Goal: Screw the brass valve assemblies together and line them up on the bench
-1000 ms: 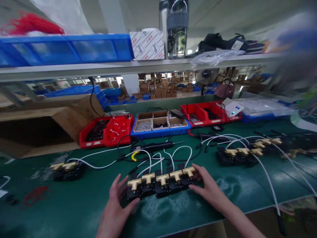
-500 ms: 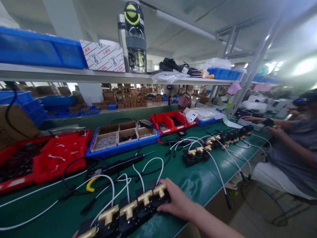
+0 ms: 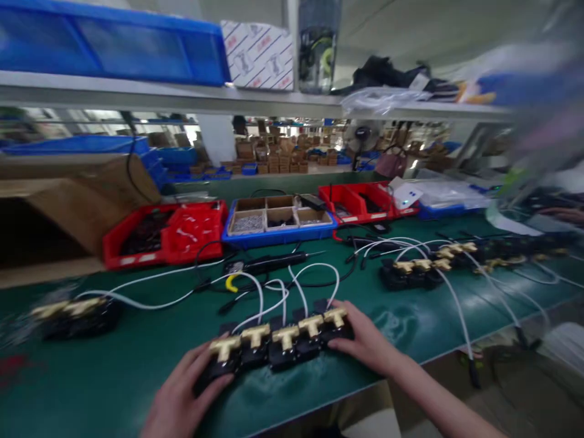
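Note:
A row of several black units with brass tee fittings [image 3: 285, 338] stands on the green bench in front of me, with white cables [image 3: 298, 286] rising from behind. My left hand [image 3: 182, 389] grips the unit at its left end, thumb in front and fingers behind. At the other end, my right hand [image 3: 360, 337] has thumb and fingers closed round the last unit. The units sit side by side between both hands. Behind them lies a black electric screwdriver [image 3: 274, 261] with a thin bit, beside a yellow hook-shaped part [image 3: 231, 281].
More brass-fitted units stand at left [image 3: 79, 316] and right [image 3: 413, 274]. Red bins [image 3: 191, 234], a blue tray of small parts [image 3: 278, 234] and an open carton [image 3: 68, 225] line the back. Above runs a shelf [image 3: 182, 100]. Cables overhang the front edge at right.
The view has swung left, bringing the carton and left-hand units into sight. My left hand, barely visible before, now shows on the row's left end. My right hand still holds the right end.

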`<state>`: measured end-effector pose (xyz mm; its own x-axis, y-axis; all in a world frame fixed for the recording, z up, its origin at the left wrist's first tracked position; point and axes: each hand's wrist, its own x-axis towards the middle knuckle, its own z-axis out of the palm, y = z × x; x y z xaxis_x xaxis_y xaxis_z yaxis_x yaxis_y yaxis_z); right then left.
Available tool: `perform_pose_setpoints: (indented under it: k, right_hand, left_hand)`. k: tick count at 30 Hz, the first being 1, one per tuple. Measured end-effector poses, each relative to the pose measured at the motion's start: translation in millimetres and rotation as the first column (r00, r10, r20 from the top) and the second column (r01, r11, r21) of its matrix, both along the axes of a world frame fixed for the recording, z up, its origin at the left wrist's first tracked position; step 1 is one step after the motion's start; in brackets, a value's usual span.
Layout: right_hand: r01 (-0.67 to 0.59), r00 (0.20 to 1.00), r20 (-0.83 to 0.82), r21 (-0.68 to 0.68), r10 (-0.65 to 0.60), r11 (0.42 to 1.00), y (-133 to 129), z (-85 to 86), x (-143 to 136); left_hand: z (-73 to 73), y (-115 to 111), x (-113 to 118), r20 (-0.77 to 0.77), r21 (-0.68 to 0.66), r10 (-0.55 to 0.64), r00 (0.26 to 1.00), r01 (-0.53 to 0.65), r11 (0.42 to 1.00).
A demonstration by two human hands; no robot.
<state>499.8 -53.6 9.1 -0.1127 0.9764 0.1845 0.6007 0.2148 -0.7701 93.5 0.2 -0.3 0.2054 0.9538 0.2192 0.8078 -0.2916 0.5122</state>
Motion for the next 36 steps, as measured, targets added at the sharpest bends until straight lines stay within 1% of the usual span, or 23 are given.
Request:
perform_pose_setpoints:
  k: [2,5,11,16,19,22,25,27,30,33,36]
  right_hand:
    - [0.0,1.0,0.0,0.004,0.0,1.0,2,-8.9,2]
    - [-0.004,1.0,0.023,0.021,0.004,1.0,3,-16.8,4]
    - [-0.003,0.995,0.1,0.046,-0.001,0.999,-2,-13.3,3]
    - [-0.013,0.99,0.143,0.041,0.007,0.999,-14,-13.5,-1]
    - [-0.026,0.986,0.163,0.038,0.02,0.999,-18,-14.6,-5]
    - [-0.038,0.983,0.18,0.034,0.031,0.999,-17,-16.0,-7]
    - [-0.049,0.98,0.196,0.043,0.039,0.998,-15,-17.8,-8]
    - [-0.05,0.978,0.205,0.054,0.038,0.997,-15,-18.9,-9]
    - [-0.04,0.977,0.213,0.058,0.027,0.998,-15,-19.5,-10]
    - [-0.024,0.976,0.217,0.051,0.012,0.998,-17,-20.1,-12]
    - [0.004,0.974,0.225,0.048,-0.015,0.999,-18,-22.1,-14]
  left_hand:
    - [8.6,-2,4,0.042,-0.012,-0.074,0.996,0.074,0.997]
    - [13.4,-2,11,0.061,0.031,-0.095,0.994,0.093,0.995]
    - [9.1,-14,12,0.061,0.089,-0.072,0.996,0.067,0.994]
    - [7.8,-35,5,0.055,0.065,-0.076,0.996,0.073,0.995]
    - [11.4,-43,1,0.067,0.017,-0.063,0.996,0.062,0.998]
    - [22.2,-37,-2,0.063,-0.126,-0.091,0.994,0.099,0.987]
    - [36.3,-21,-1,0.032,-0.296,-0.169,0.985,0.171,0.94]
    - [43.3,-11,0,0.035,-0.367,-0.207,0.978,0.205,0.907]
    - [48.0,-3,1,0.065,-0.381,-0.229,0.971,0.236,0.894]
    - [48.5,-1,4,0.092,-0.345,-0.245,0.965,0.261,0.902]
    - [47.5,-1,6,0.102,-0.344,-0.253,0.962,0.273,0.898]
